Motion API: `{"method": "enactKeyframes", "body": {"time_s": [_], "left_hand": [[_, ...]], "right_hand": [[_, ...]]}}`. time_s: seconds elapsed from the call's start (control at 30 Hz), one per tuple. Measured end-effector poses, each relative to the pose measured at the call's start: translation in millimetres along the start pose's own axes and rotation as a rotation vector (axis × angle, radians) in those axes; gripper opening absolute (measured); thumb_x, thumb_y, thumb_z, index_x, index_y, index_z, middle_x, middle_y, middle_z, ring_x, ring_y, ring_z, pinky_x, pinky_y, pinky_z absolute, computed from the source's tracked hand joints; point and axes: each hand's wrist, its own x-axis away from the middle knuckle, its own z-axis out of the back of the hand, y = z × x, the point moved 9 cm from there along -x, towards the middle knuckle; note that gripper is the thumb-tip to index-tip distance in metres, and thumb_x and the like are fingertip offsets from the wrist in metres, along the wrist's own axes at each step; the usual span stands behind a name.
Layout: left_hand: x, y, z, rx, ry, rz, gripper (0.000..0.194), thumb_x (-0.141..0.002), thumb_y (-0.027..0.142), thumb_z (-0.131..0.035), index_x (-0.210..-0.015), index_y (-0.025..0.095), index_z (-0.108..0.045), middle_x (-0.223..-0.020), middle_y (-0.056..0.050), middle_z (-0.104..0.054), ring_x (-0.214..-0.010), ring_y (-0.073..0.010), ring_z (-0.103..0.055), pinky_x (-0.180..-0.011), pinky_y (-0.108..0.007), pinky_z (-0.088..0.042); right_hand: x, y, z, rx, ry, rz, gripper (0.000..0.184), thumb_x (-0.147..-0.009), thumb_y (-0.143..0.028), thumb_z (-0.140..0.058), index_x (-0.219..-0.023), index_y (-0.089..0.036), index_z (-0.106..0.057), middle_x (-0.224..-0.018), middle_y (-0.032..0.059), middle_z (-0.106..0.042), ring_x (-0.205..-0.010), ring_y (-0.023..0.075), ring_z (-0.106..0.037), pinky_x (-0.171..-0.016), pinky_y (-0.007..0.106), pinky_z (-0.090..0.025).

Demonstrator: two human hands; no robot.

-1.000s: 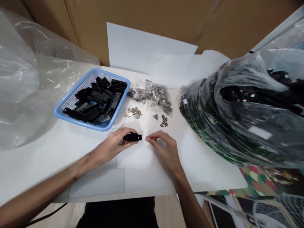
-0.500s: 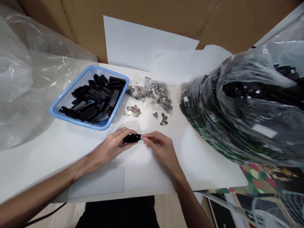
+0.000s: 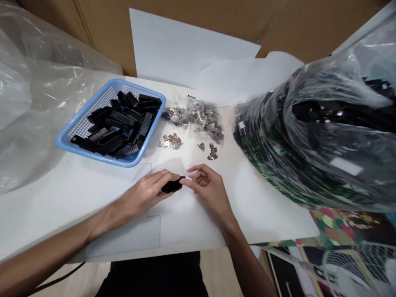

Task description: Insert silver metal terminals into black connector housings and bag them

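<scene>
My left hand (image 3: 145,189) is closed around a small black plastic housing (image 3: 172,187), held just above the white table. At the housing's right end, the thumb of my right hand (image 3: 210,190) touches it. The index finger of that hand is stretched out, apart from the thumb, with the other fingers loosely curled. I see nothing held between them. Beyond the hands lie a pile of flat silvery metal pieces (image 3: 172,141), a few metal clips (image 3: 213,152) and a small metal piece (image 3: 201,146).
A blue basket (image 3: 100,159) of similar black housings stands at the left. Clear bags of metal parts (image 3: 206,119) lie at the back. A large plastic-wrapped bundle (image 3: 278,152) takes up the right side. Clear plastic sheeting (image 3: 27,103) hangs at far left; cardboard (image 3: 198,12) stands behind.
My right index finger has lifted away from the thumb, and the small bright piece pinched there is no longer visible. The housing has turned in my left hand. The view has shifted slightly.
</scene>
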Motion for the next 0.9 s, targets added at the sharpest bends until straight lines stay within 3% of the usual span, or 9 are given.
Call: {"method": "enactKeyframes", "body": {"time_s": [0.07,0.17,0.3,0.37,0.53,0.73,0.9], "left_hand": [[0.8,-2.8,3.3,0.005,0.040,0.025,0.026,-0.103,0.020,-0.059,-0.129,0.022,-0.060,-0.116,-0.008,-0.073,-0.106,-0.0215,-0.073,-0.089,-0.032,-0.061],[1.0,-5.2,5.7,0.007,0.062,0.058,0.023,-0.104,0.024,-0.060,-0.126,0.022,-0.060,-0.116,-0.007,-0.073,-0.106,-0.0212,-0.073,-0.092,-0.034,-0.061],[-0.8,-2.5,8.3,0.016,0.088,0.074,0.024,-0.103,0.027,-0.061,-0.127,0.022,-0.059,-0.113,-0.006,-0.073,-0.101,-0.0196,-0.073,-0.088,-0.031,-0.061],[-1.7,1.7,10.6,-0.004,0.114,0.045,0.024,-0.104,0.027,-0.061,-0.127,0.023,-0.060,-0.110,-0.005,-0.072,-0.098,-0.0186,-0.072,-0.087,-0.030,-0.060],[-0.3,5.1,8.3,-0.090,0.098,-0.021,0.022,-0.107,0.023,-0.054,-0.128,0.023,-0.061,-0.109,-0.005,-0.070,-0.095,-0.0177,-0.072,-0.082,-0.028,-0.060],[1.7,6.5,-7.0,-0.235,-0.008,-0.092,0.028,-0.106,0.021,-0.051,-0.133,0.023,-0.058,-0.116,-0.009,-0.070,-0.098,-0.0220,-0.073,-0.084,-0.033,-0.062],[-0.2,4.9,-11.7,-0.269,-0.023,-0.052,0.025,-0.106,0.020,-0.051,-0.130,0.021,-0.057,-0.112,-0.008,-0.071,-0.095,-0.0228,-0.075,-0.080,-0.034,-0.063]], "right_hand": [[0.6,0.1,2.8,0.003,0.018,-0.013,0.033,-0.080,-0.049,-0.083,-0.091,-0.020,-0.071,-0.058,-0.0066,-0.051,-0.052,0.0110,-0.051,-0.053,0.024,-0.045],[2.6,3.9,3.1,-0.006,-0.016,-0.055,0.032,-0.086,-0.051,-0.077,-0.091,-0.019,-0.076,-0.062,-0.0028,-0.060,-0.054,0.0121,-0.056,-0.055,0.026,-0.048],[6.4,0.8,-4.5,-0.008,-0.125,-0.030,0.032,-0.084,-0.044,-0.080,-0.107,-0.022,-0.080,-0.090,0.0044,-0.076,-0.077,0.0178,-0.070,-0.067,0.029,-0.057],[7.4,-0.5,-5.9,-0.045,-0.128,-0.035,0.032,-0.082,-0.044,-0.081,-0.106,-0.022,-0.081,-0.098,0.0063,-0.078,-0.085,0.0207,-0.073,-0.069,0.031,-0.060],[5.5,-1.2,-0.6,-0.037,0.004,-0.054,0.029,-0.080,-0.048,-0.082,-0.088,-0.020,-0.079,-0.081,0.0051,-0.077,-0.072,0.0212,-0.074,-0.063,0.031,-0.060],[1.8,-5.1,-8.2,0.140,-0.025,0.042,0.022,-0.086,-0.041,-0.075,-0.079,-0.021,-0.071,-0.067,0.0014,-0.072,-0.061,0.0189,-0.071,-0.062,0.030,-0.057],[6.1,-15.7,-4.7,0.316,0.074,0.153,0.017,-0.087,-0.033,-0.068,-0.075,-0.021,-0.069,-0.069,0.0017,-0.073,-0.062,0.0179,-0.068,-0.064,0.030,-0.055]]}}
